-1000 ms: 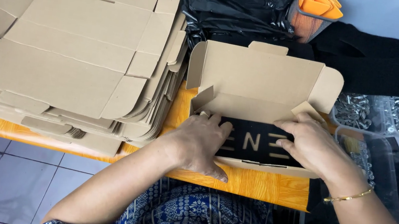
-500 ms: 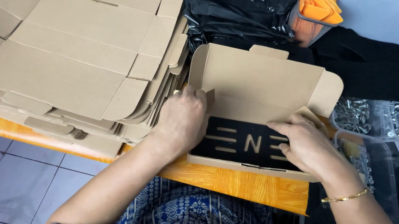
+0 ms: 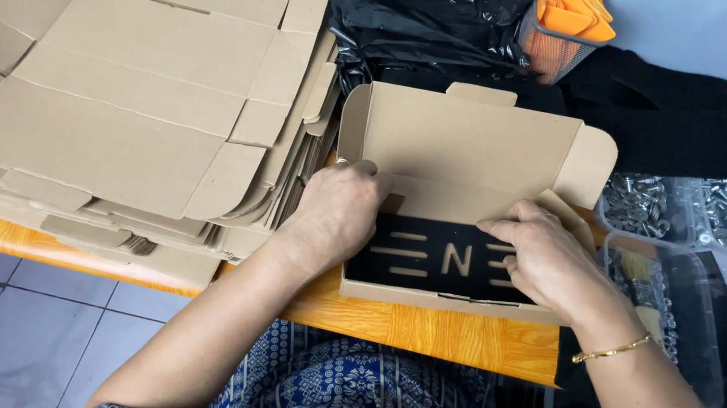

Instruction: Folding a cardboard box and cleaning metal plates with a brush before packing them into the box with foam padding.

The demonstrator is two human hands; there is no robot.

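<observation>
Brown corrugated cardboard forms the small box (image 3: pixel 467 199) seen from the head camera, which is set on the orange wooden table (image 3: pixel 459 333) with its lid flap raised upright at the back. Inside it a black panel (image 3: pixel 445 259) with cut-out bars and a letter shape is laid flat. The box's left wall is pressed by the left hand (image 3: pixel 336 214), fingers curled over the edge without anything gripped. The right hand (image 3: pixel 544 256) is laid half-open on the panel's right end and the side flap, flat rather than clasped. To the left, a tall stack of flattened cartons (image 3: pixel 125 98) is piled on the table. Behind the box, black plastic sheeting (image 3: pixel 426 16) is bunched, and a mesh basket (image 3: pixel 538 49) is filled with orange pieces (image 3: pixel 577 6). At the right, clear plastic tubs (image 3: pixel 708 217) are filled with small metal hardware.
</observation>
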